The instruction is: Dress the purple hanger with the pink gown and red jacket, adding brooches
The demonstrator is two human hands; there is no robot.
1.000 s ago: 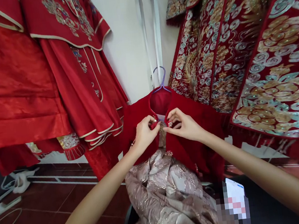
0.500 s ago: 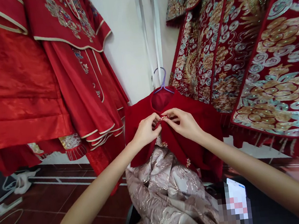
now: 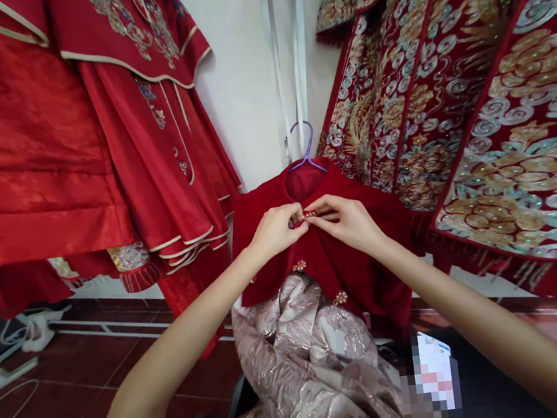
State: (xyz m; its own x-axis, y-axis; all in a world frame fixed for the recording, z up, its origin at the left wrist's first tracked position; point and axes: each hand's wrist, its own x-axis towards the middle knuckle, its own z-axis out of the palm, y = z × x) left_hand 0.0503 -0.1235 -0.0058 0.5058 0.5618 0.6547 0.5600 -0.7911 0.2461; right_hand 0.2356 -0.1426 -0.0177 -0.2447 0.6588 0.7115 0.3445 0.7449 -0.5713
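A dark red velvet jacket (image 3: 349, 261) hangs on a purple hanger (image 3: 304, 149) in front of me. My left hand (image 3: 275, 229) and my right hand (image 3: 347, 221) meet at its neckline, each pinching one front edge around a jewelled button (image 3: 309, 216) between them. The two front edges lie together below the collar. Two more jewelled buttons (image 3: 299, 265) show lower on the closed front. Under the jacket lies crumpled pink and silver brocade fabric (image 3: 306, 360).
Red satin embroidered garments (image 3: 74, 138) hang at the left. Heavily beaded red and gold garments (image 3: 472, 100) hang at the right. A white wall with two white straps (image 3: 286, 60) stands behind. White cables (image 3: 6, 381) lie on the dark red floor. A blurred phone (image 3: 435, 375) rests at lower right.
The jacket front, open a second ago with brocade showing through, has been drawn closed. Both hands have moved up and together at the collar.
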